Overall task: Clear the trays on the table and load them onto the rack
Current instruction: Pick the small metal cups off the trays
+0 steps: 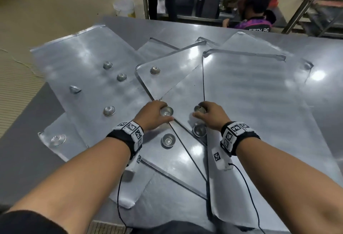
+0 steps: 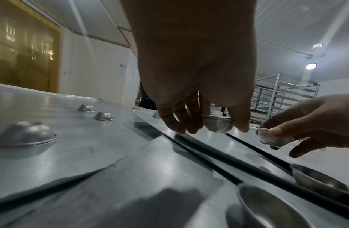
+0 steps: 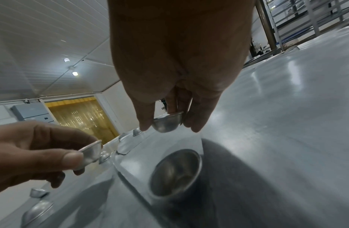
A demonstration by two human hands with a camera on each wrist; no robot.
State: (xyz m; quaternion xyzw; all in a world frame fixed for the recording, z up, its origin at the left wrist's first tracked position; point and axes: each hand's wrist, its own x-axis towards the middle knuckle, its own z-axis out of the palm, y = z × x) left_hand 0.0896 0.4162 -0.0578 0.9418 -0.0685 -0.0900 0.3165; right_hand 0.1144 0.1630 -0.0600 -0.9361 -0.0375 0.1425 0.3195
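The left hand (image 1: 151,116) is pinching a small metal cup (image 1: 166,111) between thumb and fingers, just above the overlapping trays (image 1: 256,92) near the table's (image 1: 326,52) front middle. The right hand (image 1: 213,116) is pinching a second cup (image 1: 200,109) likewise. More cups (image 1: 109,111) are sitting toward the left edge. The rack (image 2: 283,91) is standing beyond the far edge.

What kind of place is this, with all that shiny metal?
Probably a commercial bakery or food production kitchen. Flat metal baking trays lie overlapped on a steel table, small dome-shaped metal moulds are scattered on them, and a tall multi-shelf tray rack stands behind.
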